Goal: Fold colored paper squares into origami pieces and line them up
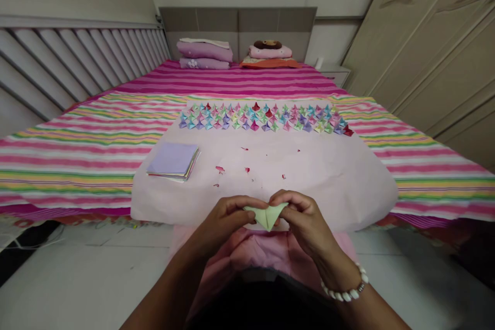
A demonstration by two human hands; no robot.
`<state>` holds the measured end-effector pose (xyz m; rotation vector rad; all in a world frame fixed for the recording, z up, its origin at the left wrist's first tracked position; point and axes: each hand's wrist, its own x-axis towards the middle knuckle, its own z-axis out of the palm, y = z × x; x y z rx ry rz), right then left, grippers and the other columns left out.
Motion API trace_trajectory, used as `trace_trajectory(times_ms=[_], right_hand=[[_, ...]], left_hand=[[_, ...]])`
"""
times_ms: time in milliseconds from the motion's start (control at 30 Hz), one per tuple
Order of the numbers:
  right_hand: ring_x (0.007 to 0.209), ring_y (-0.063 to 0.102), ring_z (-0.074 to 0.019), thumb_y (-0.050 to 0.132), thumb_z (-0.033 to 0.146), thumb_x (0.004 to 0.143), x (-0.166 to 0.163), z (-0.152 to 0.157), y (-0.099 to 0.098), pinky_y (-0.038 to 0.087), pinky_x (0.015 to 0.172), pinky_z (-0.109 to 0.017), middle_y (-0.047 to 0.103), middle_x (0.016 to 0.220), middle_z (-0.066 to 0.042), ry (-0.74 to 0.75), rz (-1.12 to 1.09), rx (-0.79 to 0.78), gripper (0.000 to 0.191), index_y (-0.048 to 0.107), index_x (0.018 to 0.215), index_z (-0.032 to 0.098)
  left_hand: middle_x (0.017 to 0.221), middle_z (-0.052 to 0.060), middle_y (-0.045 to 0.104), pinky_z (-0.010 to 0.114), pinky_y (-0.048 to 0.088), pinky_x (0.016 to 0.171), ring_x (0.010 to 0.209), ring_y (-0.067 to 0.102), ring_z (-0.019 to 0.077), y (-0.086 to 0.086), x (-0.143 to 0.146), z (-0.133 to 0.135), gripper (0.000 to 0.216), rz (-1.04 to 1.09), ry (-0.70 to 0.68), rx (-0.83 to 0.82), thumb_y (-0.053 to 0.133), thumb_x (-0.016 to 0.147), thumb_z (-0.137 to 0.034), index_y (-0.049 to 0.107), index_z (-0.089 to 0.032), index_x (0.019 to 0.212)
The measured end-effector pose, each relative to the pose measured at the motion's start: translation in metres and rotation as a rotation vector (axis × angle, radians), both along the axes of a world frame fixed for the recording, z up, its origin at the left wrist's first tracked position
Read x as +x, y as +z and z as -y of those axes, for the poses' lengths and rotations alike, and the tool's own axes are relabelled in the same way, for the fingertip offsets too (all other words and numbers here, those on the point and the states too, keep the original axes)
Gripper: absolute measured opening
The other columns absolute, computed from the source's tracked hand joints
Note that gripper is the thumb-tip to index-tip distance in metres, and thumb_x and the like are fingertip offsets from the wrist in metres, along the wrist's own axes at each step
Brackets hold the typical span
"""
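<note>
Head view. A folded piece of pale green paper is held between both hands at the near edge of the bed, above a pink garment on the person's lap. The piece is a flat, creased triangle: its long axis runs left to right along the straight upper edge, and its single sharp tip points down and toward the viewer. The paper looks thin and matte, with crisp fold lines.

The left hand pinches the left corner of the paper, fingers curled closed and thumb pressing on top. The right hand pinches the right corner in the same manner, fingers bent tightly inward; a bracelet of white beads circles its wrist. Both hands are thus closed in a fingertip grasp on the paper, neither palm open.

Beyond the hands, a large pale pink sheet covers the middle of a bedspread striped in pink, green, yellow and white. On the sheet's far edge lie several rows of small folded paper shapes in blue, pink, green, purple and red, each pointed and faceted, packed just beside one another. A stack of square paper, lavender on top, rests on the sheet's left side. Small red scraps are scattered between the stack and the hands. Folded pillows and blankets lie at the headboard.
</note>
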<state>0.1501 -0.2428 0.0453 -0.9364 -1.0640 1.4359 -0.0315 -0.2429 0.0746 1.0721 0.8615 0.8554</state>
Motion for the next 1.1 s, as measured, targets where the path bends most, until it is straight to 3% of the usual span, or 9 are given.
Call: trace_trajectory(times_ms=[200, 333, 467, 567, 733, 833, 933, 1100], right_hand=[[0.069, 0.062, -0.017, 0.063, 0.016, 0.072, 0.006, 0.001, 0.002, 0.048, 0.064, -0.028, 0.069, 0.081, -0.002, 0.084, 0.112, 0.089, 0.016, 0.074, 0.082, 0.023], [0.078, 0.061, -0.0195, 0.063, 0.024, 0.076, 0.01, 0.002, 0.005, 0.047, 0.069, -0.029, 0.069, 0.085, -0.004, 0.144, 0.074, 0.11, 0.017, 0.073, 0.09, 0.021], [0.066, 0.057, -0.0157, 0.072, 0.032, 0.074, 0.008, 0.001, 0.009, 0.045, 0.061, -0.026, 0.066, 0.072, -0.001, 0.156, 0.101, 0.025, 0.016, 0.071, 0.083, 0.019], [0.062, 0.057, -0.014, 0.076, 0.033, 0.072, 0.004, 0.001, 0.01, 0.045, 0.059, -0.026, 0.066, 0.068, 0.001, 0.126, 0.116, 0.014, 0.016, 0.071, 0.077, 0.019], [0.06, 0.06, -0.0138, 0.081, 0.028, 0.067, 0.003, 0.001, 0.004, 0.049, 0.057, -0.025, 0.069, 0.072, 0.0, 0.057, 0.067, 0.022, 0.023, 0.073, 0.088, 0.022], [0.057, 0.062, -0.0128, 0.076, 0.023, 0.072, 0.006, 0.0, -0.002, 0.051, 0.055, -0.025, 0.068, 0.077, -0.001, 0.055, 0.063, 0.074, 0.013, 0.075, 0.085, 0.023], [0.063, 0.064, -0.0126, 0.069, 0.016, 0.076, 0.008, 0.0, -0.005, 0.054, 0.058, -0.026, 0.065, 0.089, -0.001, 0.117, 0.024, 0.134, 0.011, 0.076, 0.081, 0.024], [0.072, 0.062, -0.0141, 0.063, 0.013, 0.077, 0.007, 0.001, 0.001, 0.056, 0.061, -0.026, 0.062, 0.09, -0.002, 0.112, 0.092, 0.187, 0.018, 0.076, 0.082, 0.025]], left_hand=[[0.065, 0.0, 0.067, 0.024, 0.044, 0.057, 0.057, 0.056, 0.0114, -0.004, 0.008, -0.001, 0.01, -0.058, 0.174, 0.014, 0.077, 0.065, -0.022, 0.071, -0.017, 0.07], [0.073, 0.0, 0.067, 0.021, 0.043, 0.055, 0.058, 0.057, 0.0104, -0.008, 0.009, -0.001, 0.019, -0.126, 0.205, 0.093, 0.077, 0.066, -0.02, 0.069, -0.017, 0.083], [0.074, -0.001, 0.067, 0.021, 0.044, 0.056, 0.06, 0.058, 0.0112, -0.006, 0.011, 0.0, 0.036, -0.145, 0.179, 0.1, 0.077, 0.064, -0.019, 0.065, -0.018, 0.098], [0.072, -0.001, 0.067, 0.022, 0.045, 0.057, 0.062, 0.06, 0.0121, -0.005, 0.012, -0.001, 0.037, -0.135, 0.189, 0.095, 0.078, 0.064, -0.019, 0.065, -0.018, 0.098], [0.077, 0.0, 0.068, 0.023, 0.048, 0.062, 0.067, 0.062, 0.0132, -0.008, 0.011, -0.001, 0.03, -0.067, 0.223, 0.093, 0.077, 0.066, -0.021, 0.068, -0.018, 0.095], [0.081, 0.002, 0.07, 0.023, 0.048, 0.065, 0.072, 0.063, 0.0136, -0.008, 0.01, -0.001, 0.025, -0.028, 0.187, 0.095, 0.075, 0.069, -0.02, 0.071, -0.018, 0.093], [0.077, 0.001, 0.07, 0.022, 0.046, 0.064, 0.07, 0.06, 0.0122, -0.005, 0.01, -0.002, 0.014, -0.027, 0.14, 0.101, 0.071, 0.073, -0.021, 0.074, -0.019, 0.087], [0.068, 0.0, 0.067, 0.021, 0.044, 0.059, 0.062, 0.055, 0.0102, -0.001, 0.011, -0.002, 0.011, -0.054, 0.147, 0.066, 0.066, 0.076, -0.023, 0.074, -0.017, 0.081]])
